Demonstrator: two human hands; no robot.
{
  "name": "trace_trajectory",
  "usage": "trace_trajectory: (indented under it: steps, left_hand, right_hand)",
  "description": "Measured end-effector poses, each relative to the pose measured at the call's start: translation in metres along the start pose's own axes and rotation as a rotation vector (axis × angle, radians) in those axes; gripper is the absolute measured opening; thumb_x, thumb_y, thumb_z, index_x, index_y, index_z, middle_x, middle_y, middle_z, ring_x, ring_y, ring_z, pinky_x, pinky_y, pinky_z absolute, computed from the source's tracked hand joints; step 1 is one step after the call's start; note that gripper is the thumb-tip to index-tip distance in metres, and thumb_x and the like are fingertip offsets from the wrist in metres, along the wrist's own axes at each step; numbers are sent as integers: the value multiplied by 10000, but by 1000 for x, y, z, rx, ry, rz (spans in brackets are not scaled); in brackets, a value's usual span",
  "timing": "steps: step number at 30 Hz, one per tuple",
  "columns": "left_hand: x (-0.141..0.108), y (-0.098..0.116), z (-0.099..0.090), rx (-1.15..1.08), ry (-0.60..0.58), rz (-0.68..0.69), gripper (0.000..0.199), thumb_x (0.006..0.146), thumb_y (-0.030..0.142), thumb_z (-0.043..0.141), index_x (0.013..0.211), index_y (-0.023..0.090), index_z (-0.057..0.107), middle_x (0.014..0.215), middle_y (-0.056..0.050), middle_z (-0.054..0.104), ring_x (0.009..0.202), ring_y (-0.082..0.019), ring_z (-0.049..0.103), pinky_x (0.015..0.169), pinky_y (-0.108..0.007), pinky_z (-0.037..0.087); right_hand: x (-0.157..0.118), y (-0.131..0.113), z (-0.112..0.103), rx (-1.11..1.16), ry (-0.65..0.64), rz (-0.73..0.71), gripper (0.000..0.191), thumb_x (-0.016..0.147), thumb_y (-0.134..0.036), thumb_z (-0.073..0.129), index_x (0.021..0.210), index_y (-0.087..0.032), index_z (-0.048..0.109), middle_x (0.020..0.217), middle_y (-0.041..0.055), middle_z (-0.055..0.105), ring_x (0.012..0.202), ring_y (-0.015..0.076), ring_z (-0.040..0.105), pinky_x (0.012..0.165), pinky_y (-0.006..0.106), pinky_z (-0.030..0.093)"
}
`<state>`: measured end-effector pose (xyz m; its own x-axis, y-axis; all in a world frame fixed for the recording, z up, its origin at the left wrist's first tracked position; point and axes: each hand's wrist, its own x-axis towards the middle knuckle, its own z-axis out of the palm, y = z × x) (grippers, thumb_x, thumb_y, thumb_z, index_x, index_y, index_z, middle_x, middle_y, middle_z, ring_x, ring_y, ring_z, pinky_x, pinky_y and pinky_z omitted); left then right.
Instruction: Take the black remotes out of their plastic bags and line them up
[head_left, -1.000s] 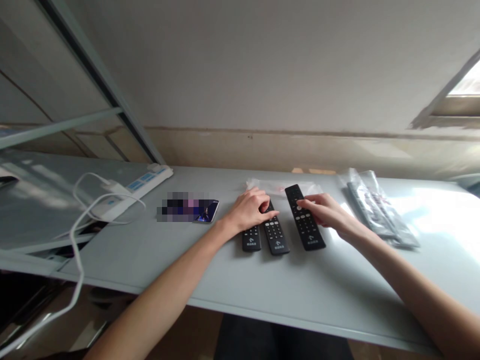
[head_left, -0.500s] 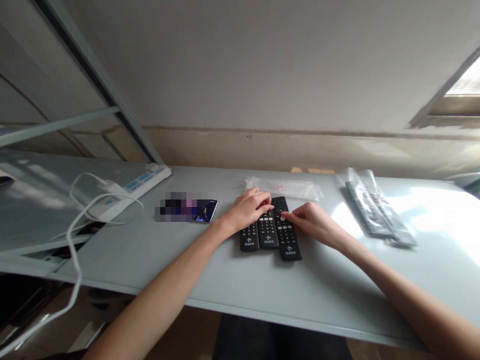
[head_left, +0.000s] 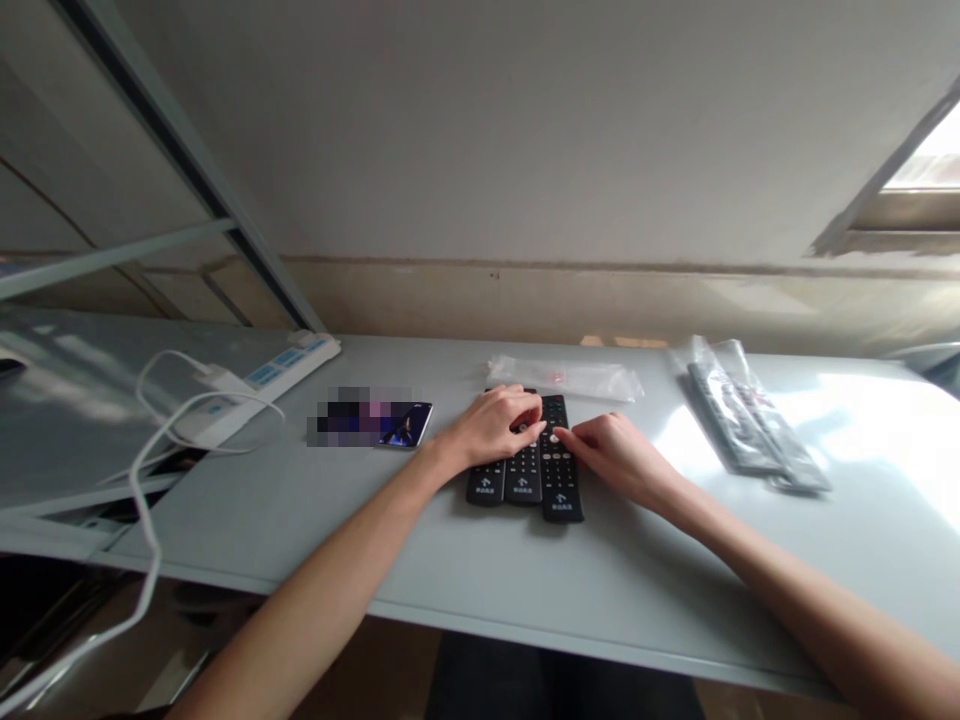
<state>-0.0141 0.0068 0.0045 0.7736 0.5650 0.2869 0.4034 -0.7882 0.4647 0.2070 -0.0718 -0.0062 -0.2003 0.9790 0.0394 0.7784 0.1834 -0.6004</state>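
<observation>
Three black remote controls lie side by side on the grey desk: a left remote control [head_left: 486, 488], a middle remote control [head_left: 523, 484] and a right remote control [head_left: 561, 490]. The right one sits slightly nearer the front edge than the other two. My left hand [head_left: 499, 422] reaches over the left and middle remotes with curled fingers, hiding much of their upper parts. At the right remote's side, my right hand [head_left: 611, 455] is closed, its thumb on the remote near the round white button. The undersides of both hands' fingers are hidden.
Behind the remotes lies a clear plastic sleeve [head_left: 566, 378]. Bagged remotes [head_left: 750, 420] rest at the right. A phone [head_left: 405, 424] lies left of my hands, before a white power strip [head_left: 277, 375] with a white cable [head_left: 142, 500]. The wall bounds the desk behind.
The remotes have shifted a little left, and the right one has turned straighter, its near end swinging left. My right hand has moved left with it.
</observation>
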Motion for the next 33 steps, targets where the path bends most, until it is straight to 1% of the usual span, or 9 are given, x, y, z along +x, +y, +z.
trace_trajectory:
  steps: [7,10,13,15,17,20,24,27,33]
  left_hand:
    - [0,-1,0,16,0,14,217,1010,256,579,804,193,609,809,-28,641,767,-180,574,749,-314,427]
    - [0,-4,2,48,26,55,270,1028,267,543,770,198,583,777,-26,620,757,-182,559,750,-317,426]
    - [-1,-6,1,92,76,75,337,1043,267,506,714,204,544,728,-17,576,707,-172,513,732,-319,411]
    - [0,-7,-1,125,105,59,358,1055,273,490,707,204,544,721,-16,568,689,-169,500,730,-322,410]
    - [1,-7,-4,172,133,68,357,1073,274,462,740,200,569,751,-29,598,732,-184,526,774,-338,431]
    - [4,-6,-8,259,184,84,355,1103,276,403,849,189,635,910,-70,677,896,-223,582,917,-395,458]
    - [6,-6,-8,269,233,57,352,1119,347,402,1065,202,718,1196,-107,705,1204,-280,591,1084,-471,447]
    - [6,-6,-5,247,213,74,378,1117,385,402,1132,217,740,1285,-105,703,1363,-309,539,1198,-539,390]
    - [9,2,1,168,231,76,401,1102,397,400,1125,214,755,1258,-103,736,1351,-320,574,1201,-541,396]
  right_hand:
    - [0,-8,-6,-69,4,-35,734,1074,-726,267,530,-243,368,498,27,444,505,145,306,593,356,249]
    - [6,3,-29,-152,152,-18,704,1083,-660,324,544,-234,479,521,56,515,507,163,398,603,356,266]
    - [7,32,-65,-314,361,118,507,1075,-516,413,751,-218,665,646,81,633,585,207,519,621,349,318]
    - [0,59,-84,-462,388,206,295,1026,-395,506,1028,-210,737,867,120,732,705,255,608,672,364,395]
    - [-14,88,-91,-594,351,157,337,985,-377,587,1215,-172,725,1120,198,736,912,325,667,804,431,483]
    - [-40,123,-80,-685,339,150,408,1008,-411,568,1296,-170,728,1367,248,670,1158,407,653,957,557,518]
    - [-63,139,-54,-643,447,117,458,1074,-334,420,1376,-211,742,1614,174,559,1484,395,505,1187,621,433]
    - [-67,134,-46,-560,472,78,502,1027,-183,398,1393,-224,739,1611,133,579,1519,346,494,1211,601,448]
    - [-66,118,-53,-375,576,16,447,877,-101,529,1241,-218,759,1588,152,534,1329,312,629,1149,572,514]
